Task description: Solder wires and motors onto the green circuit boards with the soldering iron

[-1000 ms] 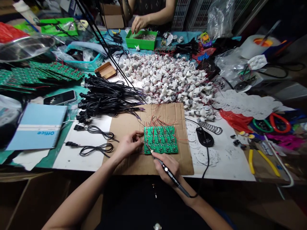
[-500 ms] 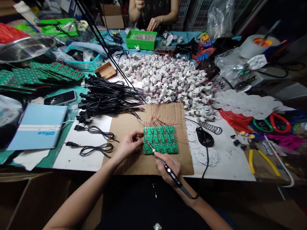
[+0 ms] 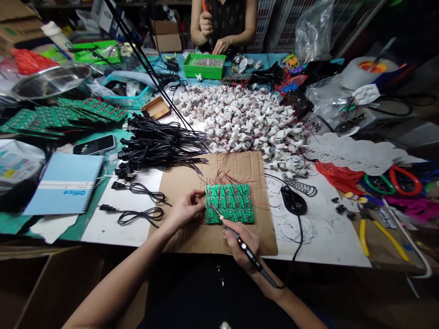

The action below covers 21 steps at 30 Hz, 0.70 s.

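Note:
A green circuit board (image 3: 230, 203) with red wires standing up from it lies on a brown cardboard sheet (image 3: 187, 183). My right hand (image 3: 243, 242) is closed round a black soldering iron (image 3: 247, 250), its tip touching the board's lower left part. My left hand (image 3: 187, 210) rests on the cardboard at the board's left edge, fingers pinched on something thin I cannot make out.
A bundle of black cords (image 3: 157, 146), a heap of white parts (image 3: 247, 119), a soldering stand (image 3: 293, 201), yellow-handled pliers (image 3: 365, 233), a blue notebook (image 3: 65, 183), a phone (image 3: 95, 145), stacked green boards (image 3: 58, 116). Another person (image 3: 222, 23) works over a green tray (image 3: 204, 64).
The view has shifted slightly. The soldering iron tip has moved a little along the board. The other person's hands have risen from the green tray.

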### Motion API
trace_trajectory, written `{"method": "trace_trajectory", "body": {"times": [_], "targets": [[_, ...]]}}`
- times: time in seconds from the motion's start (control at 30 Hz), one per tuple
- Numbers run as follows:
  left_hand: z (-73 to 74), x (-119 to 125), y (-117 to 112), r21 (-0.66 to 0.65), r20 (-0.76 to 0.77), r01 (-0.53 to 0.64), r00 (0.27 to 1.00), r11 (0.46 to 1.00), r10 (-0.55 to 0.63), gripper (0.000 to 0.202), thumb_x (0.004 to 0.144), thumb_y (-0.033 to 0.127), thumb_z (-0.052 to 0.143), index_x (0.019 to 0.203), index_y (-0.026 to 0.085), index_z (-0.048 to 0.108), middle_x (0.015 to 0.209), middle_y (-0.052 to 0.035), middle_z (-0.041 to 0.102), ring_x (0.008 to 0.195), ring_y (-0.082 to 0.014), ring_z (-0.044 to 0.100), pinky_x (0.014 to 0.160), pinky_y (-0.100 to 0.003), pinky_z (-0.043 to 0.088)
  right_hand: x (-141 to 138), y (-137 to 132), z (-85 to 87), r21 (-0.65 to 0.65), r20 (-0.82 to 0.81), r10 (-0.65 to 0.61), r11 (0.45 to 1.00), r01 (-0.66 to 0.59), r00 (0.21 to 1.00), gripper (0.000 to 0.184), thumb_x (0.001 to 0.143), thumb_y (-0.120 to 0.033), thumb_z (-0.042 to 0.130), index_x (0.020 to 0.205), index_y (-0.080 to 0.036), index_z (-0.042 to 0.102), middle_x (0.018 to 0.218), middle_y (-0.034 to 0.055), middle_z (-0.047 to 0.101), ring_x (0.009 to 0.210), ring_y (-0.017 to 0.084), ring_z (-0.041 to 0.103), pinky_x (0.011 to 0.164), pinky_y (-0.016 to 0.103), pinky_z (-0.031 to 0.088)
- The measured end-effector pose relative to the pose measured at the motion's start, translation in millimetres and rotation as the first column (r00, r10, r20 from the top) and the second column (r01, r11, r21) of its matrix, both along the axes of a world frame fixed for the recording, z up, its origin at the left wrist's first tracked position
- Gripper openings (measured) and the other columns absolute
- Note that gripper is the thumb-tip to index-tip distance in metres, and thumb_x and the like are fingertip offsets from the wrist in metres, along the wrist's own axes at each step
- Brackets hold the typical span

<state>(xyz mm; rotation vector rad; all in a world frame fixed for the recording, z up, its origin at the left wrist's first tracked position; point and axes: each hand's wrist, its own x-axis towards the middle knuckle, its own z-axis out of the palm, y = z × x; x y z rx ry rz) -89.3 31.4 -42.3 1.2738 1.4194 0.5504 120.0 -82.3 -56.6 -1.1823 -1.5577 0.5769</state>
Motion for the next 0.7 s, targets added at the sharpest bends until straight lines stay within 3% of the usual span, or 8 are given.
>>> {"method": "trace_trajectory", "body": {"times": [0.23, 0.5, 0.63, 0.7], "targets": [[0.1, 1, -1, -0.056, 0.07, -0.043, 0.996, 0.998, 0.047, 0.065, 0.07, 0.031, 0.073, 0.131, 0.016, 0.059, 0.072, 0.0048, 0.063, 0.057, -0.0107, 0.056, 0.058, -0.024, 0.044, 1, -1, -0.4, -0.013, -0.032, 0.017, 1.0, -0.017, 0.999, 0.031, 0.1, -0.014, 0.058, 0.127, -0.022, 0.07, 0.096, 0.0057, 0.08, 0.077, 0.018, 0.078, 0.07, 0.029, 0.065], [-5.7, -7, 5, 0.016, 0.035, 0.046, 0.998, 0.999, -0.046, 0.058, 0.072, 0.032, 0.07, 0.127, 0.017, 0.059, 0.074, 0.0036, 0.065, 0.065, -0.0131, 0.06, 0.063, -0.026, 0.046, 2, -4, -5.6, -0.038, -0.077, 0.002, 0.999, -0.005, 0.997, 0.03, 0.1, -0.014, 0.059, 0.126, -0.023, 0.071, 0.095, 0.0057, 0.08, 0.074, 0.019, 0.079, 0.067, 0.028, 0.067], [3.0, -19, 36, 0.202, -0.209, 0.079, 0.977, 0.976, -0.036, 0.029, 0.079, 0.03, 0.068, 0.106, 0.018, 0.069, 0.075, 0.0001, 0.068, 0.068, -0.0157, 0.061, 0.067, -0.029, 0.048, 3, -6, -12.9, -0.047, -0.106, -0.001, 0.999, -0.004, 0.994, 0.031, 0.101, -0.016, 0.058, 0.127, -0.024, 0.071, 0.096, 0.0052, 0.08, 0.074, 0.019, 0.08, 0.063, 0.027, 0.068], [12.1, -22, 61, 0.391, -0.35, 0.111, 0.936, 0.914, 0.036, 0.015, 0.085, 0.026, 0.064, 0.096, 0.02, 0.071, 0.081, -0.0031, 0.069, 0.076, -0.0181, 0.063, 0.074, -0.03, 0.05, 3, -6, -15.1, -0.047, -0.117, 0.002, 0.999, -0.008, 0.993, 0.031, 0.101, -0.016, 0.058, 0.128, -0.025, 0.071, 0.097, 0.0049, 0.08, 0.075, 0.019, 0.08, 0.061, 0.027, 0.068]]}}
